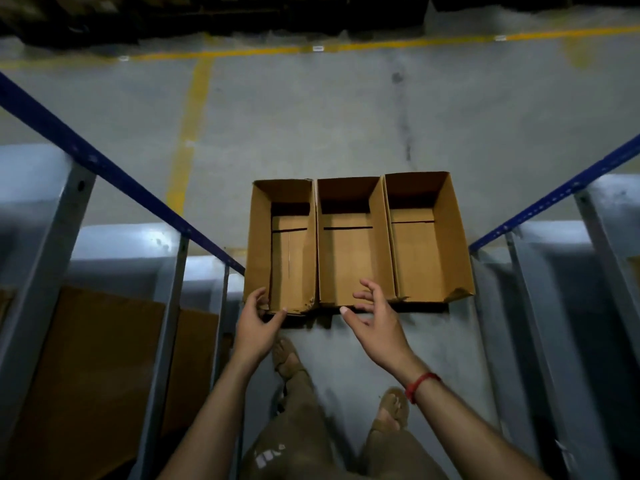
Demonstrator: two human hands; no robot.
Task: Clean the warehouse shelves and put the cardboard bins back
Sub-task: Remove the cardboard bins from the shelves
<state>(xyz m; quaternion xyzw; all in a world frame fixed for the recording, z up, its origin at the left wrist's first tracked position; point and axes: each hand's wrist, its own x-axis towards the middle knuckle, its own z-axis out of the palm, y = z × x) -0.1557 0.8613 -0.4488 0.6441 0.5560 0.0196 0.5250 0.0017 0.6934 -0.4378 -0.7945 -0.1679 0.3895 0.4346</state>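
Three empty open-topped cardboard bins stand side by side on the grey floor: a left bin, a middle bin and a right bin. My left hand grips the near left corner of the left bin, fingers on its side wall and thumb along its front edge. My right hand hovers with spread fingers over the near edge of the middle bin, holding nothing. The near edges of the bins are dented and torn.
Grey metal shelving with blue beams flanks me, the left rack and the right rack. Cardboard sheets lie on a low left shelf. Yellow floor lines cross the concrete. My sandalled feet are just behind the bins.
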